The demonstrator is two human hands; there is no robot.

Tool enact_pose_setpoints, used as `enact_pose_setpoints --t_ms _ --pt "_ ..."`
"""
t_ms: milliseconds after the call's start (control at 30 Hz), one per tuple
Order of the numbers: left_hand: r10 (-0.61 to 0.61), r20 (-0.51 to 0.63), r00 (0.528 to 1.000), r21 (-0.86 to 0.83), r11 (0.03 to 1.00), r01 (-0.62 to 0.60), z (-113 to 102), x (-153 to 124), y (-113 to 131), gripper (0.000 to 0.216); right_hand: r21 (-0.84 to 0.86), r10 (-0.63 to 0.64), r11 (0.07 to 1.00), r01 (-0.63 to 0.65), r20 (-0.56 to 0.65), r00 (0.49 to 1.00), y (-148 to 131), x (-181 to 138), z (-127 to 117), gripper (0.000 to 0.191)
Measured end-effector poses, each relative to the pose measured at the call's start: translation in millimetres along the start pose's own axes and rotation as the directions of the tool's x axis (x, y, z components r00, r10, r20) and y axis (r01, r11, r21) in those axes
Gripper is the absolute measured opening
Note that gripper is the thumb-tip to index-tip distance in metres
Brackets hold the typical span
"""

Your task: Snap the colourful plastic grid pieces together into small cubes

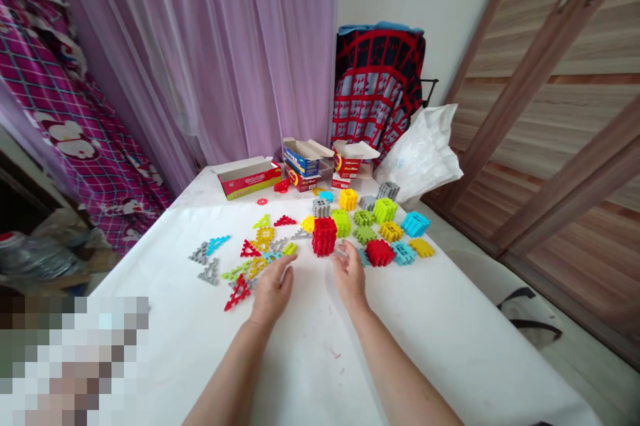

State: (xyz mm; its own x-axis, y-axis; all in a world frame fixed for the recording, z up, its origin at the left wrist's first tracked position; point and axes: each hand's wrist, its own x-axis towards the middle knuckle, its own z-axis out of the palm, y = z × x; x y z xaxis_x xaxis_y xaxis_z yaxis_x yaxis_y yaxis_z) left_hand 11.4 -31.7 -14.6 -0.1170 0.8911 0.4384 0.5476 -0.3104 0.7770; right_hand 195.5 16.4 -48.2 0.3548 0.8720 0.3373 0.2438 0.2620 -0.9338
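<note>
Over the white tabletop, my left hand (273, 287) is open, its thumb apart from its fingers. Just past its fingertips lies a small lime-green piece (289, 249), and to its left a red triangular piece (237, 293). My right hand (349, 274) is also open with loosely bent fingers, close to a tall red stack of interlocking plastic pieces (325, 237). Whether those fingers touch the stack I cannot tell. A wider red stack (380, 253) and a light-blue stack (403, 253) sit to the right of that hand.
Grey triangles (208, 271), a blue triangle (218, 244) and yellow pieces (265, 237) lie scattered on the left. Several block stacks, such as a lime-green one (385, 210), stand right. Behind are a red box (250, 177), a blue box (301, 159) and a white bag (425, 153).
</note>
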Motion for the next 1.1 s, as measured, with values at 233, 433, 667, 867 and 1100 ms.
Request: enact_pose_setpoints --t_ms 233,433,667,867,1100 --pt "0.096 0.052 0.994 0.255 0.961 -0.107 -35 1 3 0.028 -0.002 0.012 1.000 -0.011 0.024 1.000 7 1 -3 0.048" --pt "-0.005 0.124 0.992 0.579 0.813 -0.068 -85 -15 -35 0.058 -0.013 0.002 1.000 -0.002 0.019 1.000 3 1 -3 0.048" --pt "-0.103 0.104 0.989 0.655 0.755 0.010 -76 3 -59 0.046 0.007 0.015 1.000 -0.015 0.031 0.999 2 1 -3 0.050" --pt "-0.116 -0.017 0.993 0.715 0.693 0.093 -75 33 -63 0.045 0.024 0.045 0.999 -0.045 0.026 0.999 3 2 -4 0.052" --pt "-0.017 -0.087 0.996 0.722 0.688 0.075 -78 23 -68 0.023 0.063 0.056 0.996 -0.057 0.020 0.998 1 4 -3 0.053"
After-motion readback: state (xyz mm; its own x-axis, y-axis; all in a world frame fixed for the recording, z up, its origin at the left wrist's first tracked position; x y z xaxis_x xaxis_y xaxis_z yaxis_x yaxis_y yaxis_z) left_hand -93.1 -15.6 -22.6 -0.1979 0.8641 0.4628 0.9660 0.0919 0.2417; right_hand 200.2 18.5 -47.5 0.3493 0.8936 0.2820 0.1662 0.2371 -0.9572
